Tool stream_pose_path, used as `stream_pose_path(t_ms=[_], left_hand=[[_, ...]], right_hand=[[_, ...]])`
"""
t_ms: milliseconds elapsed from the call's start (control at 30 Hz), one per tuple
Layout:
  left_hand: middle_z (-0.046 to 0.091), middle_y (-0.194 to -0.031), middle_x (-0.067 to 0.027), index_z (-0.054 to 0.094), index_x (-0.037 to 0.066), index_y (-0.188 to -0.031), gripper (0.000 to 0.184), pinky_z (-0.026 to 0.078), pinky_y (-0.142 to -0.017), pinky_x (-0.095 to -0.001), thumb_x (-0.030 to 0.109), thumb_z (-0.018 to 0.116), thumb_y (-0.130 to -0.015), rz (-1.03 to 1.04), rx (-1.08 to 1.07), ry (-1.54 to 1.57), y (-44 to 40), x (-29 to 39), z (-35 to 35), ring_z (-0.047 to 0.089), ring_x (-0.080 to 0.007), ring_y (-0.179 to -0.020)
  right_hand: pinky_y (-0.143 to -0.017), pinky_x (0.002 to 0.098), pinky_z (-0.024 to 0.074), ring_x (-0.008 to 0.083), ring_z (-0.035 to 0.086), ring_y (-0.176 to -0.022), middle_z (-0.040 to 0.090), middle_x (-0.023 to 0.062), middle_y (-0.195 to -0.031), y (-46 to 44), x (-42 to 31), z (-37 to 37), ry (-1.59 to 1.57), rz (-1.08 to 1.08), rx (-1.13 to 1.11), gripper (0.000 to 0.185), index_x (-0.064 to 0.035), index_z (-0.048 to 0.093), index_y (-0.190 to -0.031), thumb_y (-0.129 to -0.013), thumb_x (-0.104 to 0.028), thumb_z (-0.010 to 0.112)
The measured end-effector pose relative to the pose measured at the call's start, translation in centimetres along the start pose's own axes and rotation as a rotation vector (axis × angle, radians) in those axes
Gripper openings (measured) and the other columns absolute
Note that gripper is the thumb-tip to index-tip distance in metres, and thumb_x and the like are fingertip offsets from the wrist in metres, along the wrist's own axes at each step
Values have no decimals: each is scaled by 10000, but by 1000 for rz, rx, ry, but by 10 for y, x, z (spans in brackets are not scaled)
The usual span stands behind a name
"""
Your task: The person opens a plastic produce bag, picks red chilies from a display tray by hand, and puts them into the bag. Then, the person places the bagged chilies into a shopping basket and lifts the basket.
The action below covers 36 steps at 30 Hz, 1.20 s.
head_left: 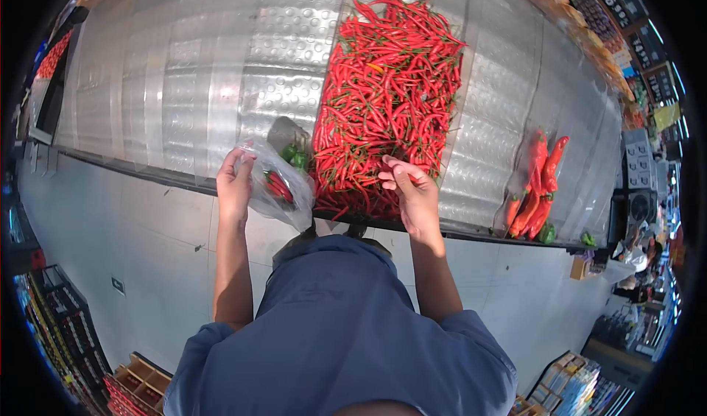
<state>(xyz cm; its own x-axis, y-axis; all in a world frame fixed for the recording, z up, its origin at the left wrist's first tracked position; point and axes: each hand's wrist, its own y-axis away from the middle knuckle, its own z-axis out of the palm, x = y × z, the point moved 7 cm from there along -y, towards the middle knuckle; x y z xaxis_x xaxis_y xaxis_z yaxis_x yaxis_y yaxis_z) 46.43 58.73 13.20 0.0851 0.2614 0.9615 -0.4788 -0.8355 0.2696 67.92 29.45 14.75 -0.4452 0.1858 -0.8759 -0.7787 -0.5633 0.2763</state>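
In the head view my left hand (234, 182) pinches the top of a clear plastic bag (293, 211). Several red chilies (278, 186) show through the bag, which hangs at the stand's front edge. My right hand (414, 197) is over the near part of a large heap of thin red chilies (390, 99) with green stems. Its fingers are curled in with the thumb against them; whatever is between them, if anything, cannot be made out. Green peppers (296, 156) lie just behind the bag, left of the heap.
The chilies lie on a display stand (287, 85) covered with clear plastic sheeting. Larger red peppers (540, 188) lie at the right, with a green pepper (547, 232) nearby. Shelves (62, 328) stand at the lower left. A person (635, 261) is far off at the right.
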Motion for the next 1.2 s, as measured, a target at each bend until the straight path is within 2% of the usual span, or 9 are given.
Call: stream_pose_path(t_ms=[100,167,333,467,667,800,900,1033,1200], left_hand=[[668,-966,58,633,97,-1274,290,267,-450,-156,84,576,-990,-7,-41,8,-3,-4,-2,376,35,-535],[664,-973,53,633,85,-1274,297,276,-461,-163,64,572,-984,-28,-28,13,0,-2,-5,386,32,-544],[662,-965,45,644,88,-1268,304,285,-479,-175,50,572,-975,-38,-35,-32,-3,-5,-9,390,30,-563],[663,-945,46,651,79,-1246,281,290,-487,-177,60,579,-975,-23,-58,-53,0,0,-11,391,28,-573],[662,-947,56,650,73,-1232,261,299,-497,-176,70,580,-981,-35,-72,-18,2,-1,-11,406,28,-583],[668,-950,51,644,72,-1223,248,290,-490,-173,73,582,-983,-38,-89,-1,-1,0,-5,398,27,-570],[657,-940,58,664,83,-1187,217,268,-466,-178,82,596,-981,-37,-112,-6,-3,0,-5,366,28,-540],[624,-845,81,649,77,-1204,228,235,-429,-167,95,586,-986,-38,-104,-22,-4,-3,0,338,37,-492],[635,-900,67,627,69,-1250,266,250,-427,-166,88,578,-989,-36,-126,-24,-6,-6,6,348,34,-495]], right_hand=[[-901,319,550,251,665,-1101,656,184,-1251,-12,25,7,42,-17,30,224,64,656,-1172,-1011,-62,565],[-926,339,555,244,664,-1105,627,196,-1297,-19,20,33,256,-388,-15,232,69,643,-1195,-1008,-21,539],[-1015,387,500,341,617,-1171,596,166,-1347,-41,62,108,1331,-862,-243,317,-9,647,-1214,-904,-23,582],[-1032,442,479,370,617,-1155,603,153,-1344,-57,84,113,1445,-949,-213,315,-14,650,-1193,-886,-58,595],[-1011,458,486,367,630,-1138,575,194,-1366,-52,82,118,1627,-947,-219,280,-21,657,-1142,-881,-118,628],[-929,420,517,325,679,-1014,683,170,-1178,-21,20,95,1364,-968,-104,268,-9,675,-1100,-837,-54,646],[-779,443,520,356,651,-832,677,172,-898,-20,-22,16,1274,-843,388,174,-13,674,-1031,-863,-45,644],[-722,457,524,371,655,-788,677,181,-873,-26,-29,-38,1324,-540,515,230,-18,605,-1057,-891,-155,687],[-748,454,539,366,696,-867,713,199,-937,-31,-16,-37,1430,-569,497,310,-34,615,-1130,-883,-190,717]])
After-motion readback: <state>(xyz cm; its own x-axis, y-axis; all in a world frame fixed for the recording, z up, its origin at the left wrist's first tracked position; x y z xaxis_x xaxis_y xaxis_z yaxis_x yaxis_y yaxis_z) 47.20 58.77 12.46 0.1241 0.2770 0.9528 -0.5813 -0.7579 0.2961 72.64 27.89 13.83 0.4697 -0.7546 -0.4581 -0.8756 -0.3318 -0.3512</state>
